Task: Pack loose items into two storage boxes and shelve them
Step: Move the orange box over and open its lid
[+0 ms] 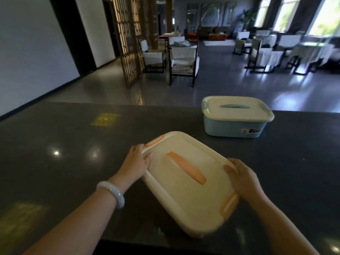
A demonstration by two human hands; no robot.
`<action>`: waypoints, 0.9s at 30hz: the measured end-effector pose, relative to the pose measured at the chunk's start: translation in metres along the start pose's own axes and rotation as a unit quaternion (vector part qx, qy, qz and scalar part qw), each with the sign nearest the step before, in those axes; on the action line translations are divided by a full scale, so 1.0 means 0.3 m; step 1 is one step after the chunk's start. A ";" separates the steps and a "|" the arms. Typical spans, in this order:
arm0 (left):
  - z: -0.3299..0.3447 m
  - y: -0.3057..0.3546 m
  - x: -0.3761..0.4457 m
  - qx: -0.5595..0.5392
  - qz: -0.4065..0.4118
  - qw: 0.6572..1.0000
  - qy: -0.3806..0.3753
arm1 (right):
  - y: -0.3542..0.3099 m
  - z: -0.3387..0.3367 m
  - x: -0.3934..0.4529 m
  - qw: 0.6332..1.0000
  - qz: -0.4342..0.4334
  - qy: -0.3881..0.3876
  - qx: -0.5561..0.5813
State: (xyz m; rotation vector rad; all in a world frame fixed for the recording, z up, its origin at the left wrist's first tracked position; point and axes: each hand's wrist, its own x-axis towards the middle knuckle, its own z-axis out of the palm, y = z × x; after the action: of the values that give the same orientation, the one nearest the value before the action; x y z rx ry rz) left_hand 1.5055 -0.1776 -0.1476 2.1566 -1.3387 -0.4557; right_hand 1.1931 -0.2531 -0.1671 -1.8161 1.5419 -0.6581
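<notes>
Head view shows the orange box (185, 183) on the dark counter (73, 144), lid on, with the blue box (237, 116) behind it. Left hand (137, 161) and right hand (242, 179) grip its two ends, fingers curled over the edges. Packing looks done; next comes lifting it level to a shelf.

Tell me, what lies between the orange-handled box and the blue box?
Only bare dark countertop separates the orange-handled box from the blue box, seen in the head view.

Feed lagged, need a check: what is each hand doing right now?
Left hand: grips the cream lid at its left edge.
Right hand: grips the lid's right edge.
</notes>
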 end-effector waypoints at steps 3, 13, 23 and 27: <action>0.036 -0.027 0.005 -0.011 0.017 1.000 0.017 | 0.001 0.022 -0.049 0.998 0.026 0.045 0.036; 0.072 -0.009 -0.124 0.122 0.103 0.984 0.082 | -0.056 0.080 -0.142 0.977 0.119 0.110 0.137; 0.053 0.022 -0.128 0.202 0.088 0.975 -0.001 | -0.096 0.189 -0.376 0.946 0.222 0.169 0.166; 0.100 0.094 -0.192 0.218 0.193 0.956 0.015 | -0.104 0.167 -0.381 0.961 0.223 0.124 0.103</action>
State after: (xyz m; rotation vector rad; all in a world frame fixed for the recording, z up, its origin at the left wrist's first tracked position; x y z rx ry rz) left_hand 1.4435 -0.1440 -0.1542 2.1357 -1.9328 0.0349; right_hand 1.2298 -0.1298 -0.1721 -1.2085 1.8883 -0.8082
